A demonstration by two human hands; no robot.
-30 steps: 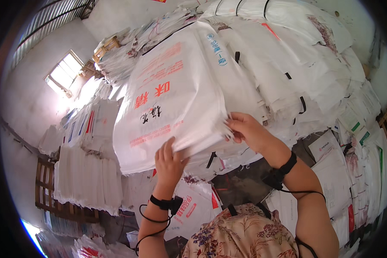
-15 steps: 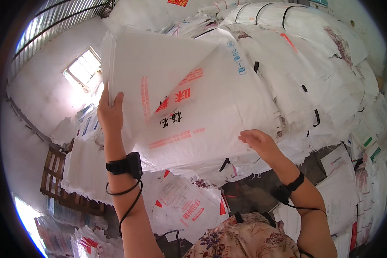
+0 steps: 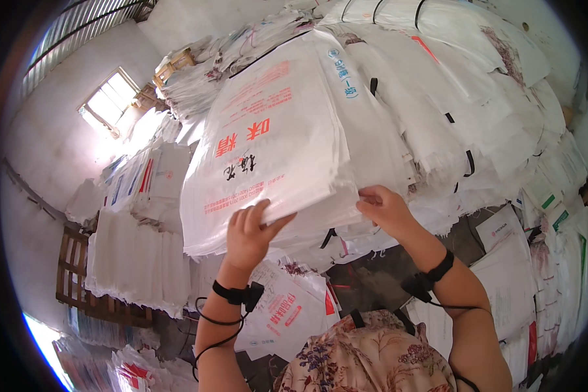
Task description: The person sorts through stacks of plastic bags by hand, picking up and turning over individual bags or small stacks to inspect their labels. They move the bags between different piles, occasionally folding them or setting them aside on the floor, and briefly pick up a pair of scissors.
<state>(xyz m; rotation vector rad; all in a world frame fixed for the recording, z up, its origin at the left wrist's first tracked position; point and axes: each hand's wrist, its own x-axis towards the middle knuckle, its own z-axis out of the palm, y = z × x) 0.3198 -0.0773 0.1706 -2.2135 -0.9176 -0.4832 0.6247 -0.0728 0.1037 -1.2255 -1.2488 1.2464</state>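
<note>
A person works at a tall stack of white woven sacks (image 3: 274,137), the top one printed in red and black. The left hand (image 3: 248,235) lies flat against the near edge of the stack, fingers spread and pointing up, the thumb hooked out to the side; it presses on the bundled sack edges rather than closing round them. The right hand (image 3: 385,208) sits just beside it on the same near edge, fingers curled over the edge of the upper sacks and pinching a few layers between fingers and thumb. Both wrists carry a black wristband (image 3: 232,294) with a thin cable running down the forearm.

The stack of white woven sacks leans against a much larger heap of white bags (image 3: 477,111) that fills the space behind and to the right of it, some bound with black straps. Left of the stack stand lower piles of folded sacks (image 3: 137,261) on a wooden pallet (image 3: 68,268). Below the stack, near the person's chest, lie loose printed sacks with red lettering (image 3: 287,307). Far left of the stack, a bright window (image 3: 108,101) is set in a pale wall.
</note>
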